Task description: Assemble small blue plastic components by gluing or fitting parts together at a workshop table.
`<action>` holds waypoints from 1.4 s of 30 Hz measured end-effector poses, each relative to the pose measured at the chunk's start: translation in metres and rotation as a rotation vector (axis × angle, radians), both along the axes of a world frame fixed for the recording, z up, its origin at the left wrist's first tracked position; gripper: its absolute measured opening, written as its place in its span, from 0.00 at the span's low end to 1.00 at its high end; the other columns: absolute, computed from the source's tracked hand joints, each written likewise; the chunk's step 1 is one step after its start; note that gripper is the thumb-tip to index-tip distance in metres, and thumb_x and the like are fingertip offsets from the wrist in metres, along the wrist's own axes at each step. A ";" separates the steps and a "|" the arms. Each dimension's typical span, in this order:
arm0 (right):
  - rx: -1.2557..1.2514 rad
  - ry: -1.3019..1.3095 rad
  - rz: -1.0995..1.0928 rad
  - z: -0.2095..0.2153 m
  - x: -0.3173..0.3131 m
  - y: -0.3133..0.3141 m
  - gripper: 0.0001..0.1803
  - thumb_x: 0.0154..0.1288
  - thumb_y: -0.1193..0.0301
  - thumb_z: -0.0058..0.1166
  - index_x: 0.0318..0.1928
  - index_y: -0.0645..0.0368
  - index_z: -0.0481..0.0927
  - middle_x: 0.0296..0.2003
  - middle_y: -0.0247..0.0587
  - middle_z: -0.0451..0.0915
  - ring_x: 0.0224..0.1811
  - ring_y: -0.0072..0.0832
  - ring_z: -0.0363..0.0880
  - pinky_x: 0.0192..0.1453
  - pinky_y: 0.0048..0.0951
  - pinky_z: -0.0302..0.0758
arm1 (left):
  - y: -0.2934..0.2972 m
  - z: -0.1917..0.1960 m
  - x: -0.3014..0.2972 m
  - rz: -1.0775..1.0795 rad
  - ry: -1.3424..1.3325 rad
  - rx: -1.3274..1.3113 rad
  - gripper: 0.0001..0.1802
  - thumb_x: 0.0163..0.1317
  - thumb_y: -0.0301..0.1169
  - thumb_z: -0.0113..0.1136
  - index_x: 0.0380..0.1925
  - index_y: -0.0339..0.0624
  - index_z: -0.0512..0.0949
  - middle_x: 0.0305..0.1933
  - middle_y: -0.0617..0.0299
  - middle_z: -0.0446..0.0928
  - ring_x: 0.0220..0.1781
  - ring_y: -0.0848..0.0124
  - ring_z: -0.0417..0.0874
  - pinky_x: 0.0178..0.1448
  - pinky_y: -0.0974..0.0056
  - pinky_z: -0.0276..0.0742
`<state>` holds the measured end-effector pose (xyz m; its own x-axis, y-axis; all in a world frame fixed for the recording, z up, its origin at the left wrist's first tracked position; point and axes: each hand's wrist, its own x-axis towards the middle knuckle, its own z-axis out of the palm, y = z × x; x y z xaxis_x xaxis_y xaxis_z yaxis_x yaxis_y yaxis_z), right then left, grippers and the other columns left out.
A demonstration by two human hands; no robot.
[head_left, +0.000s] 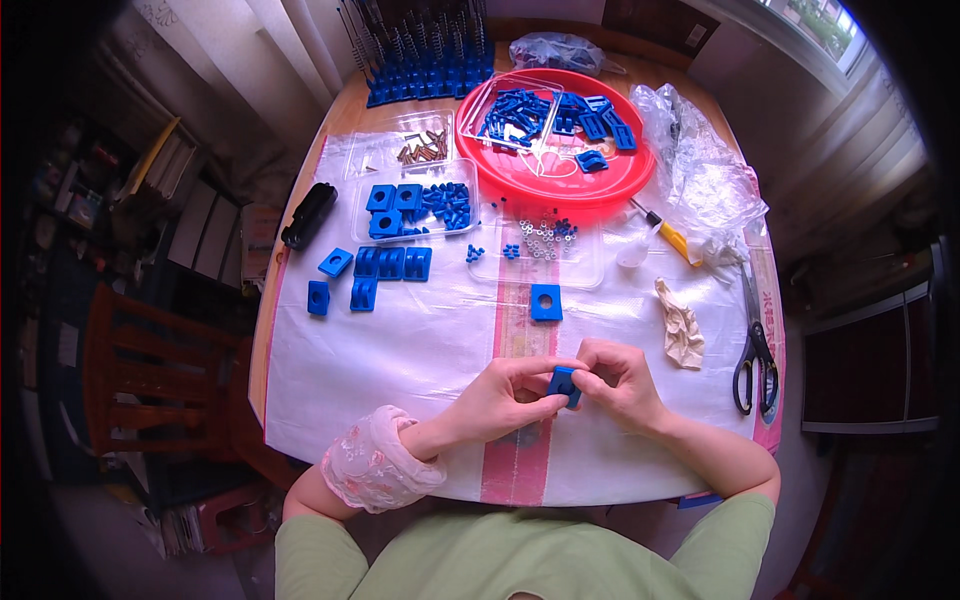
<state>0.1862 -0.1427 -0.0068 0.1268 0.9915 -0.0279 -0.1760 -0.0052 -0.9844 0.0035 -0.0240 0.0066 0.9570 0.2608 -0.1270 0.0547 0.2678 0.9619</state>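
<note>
A: Both hands pinch the small blue block (563,384) together, just below the loose blue block (546,301)?
B: Yes, left hand (500,400) and right hand (620,385) clamp it; a fingertip slip could drop it onto the white sheet (400,340)

Small blue plastic square block (563,385): pinched between fingertips of left hand (500,400) and right hand (622,383), lifted just above the white plastic sheet (420,340), tilted, partly hidden by fingers, near table's front edge
</note>
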 end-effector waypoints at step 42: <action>0.010 -0.302 0.086 0.007 0.001 0.003 0.08 0.63 0.77 0.61 0.27 0.64 0.77 0.28 0.34 0.77 0.28 0.17 0.80 0.27 0.19 0.71 | -0.002 0.002 -0.001 -0.042 0.024 0.204 0.23 0.63 0.20 0.60 0.59 0.41 0.78 0.32 0.66 0.84 0.34 0.84 0.80 0.38 0.73 0.76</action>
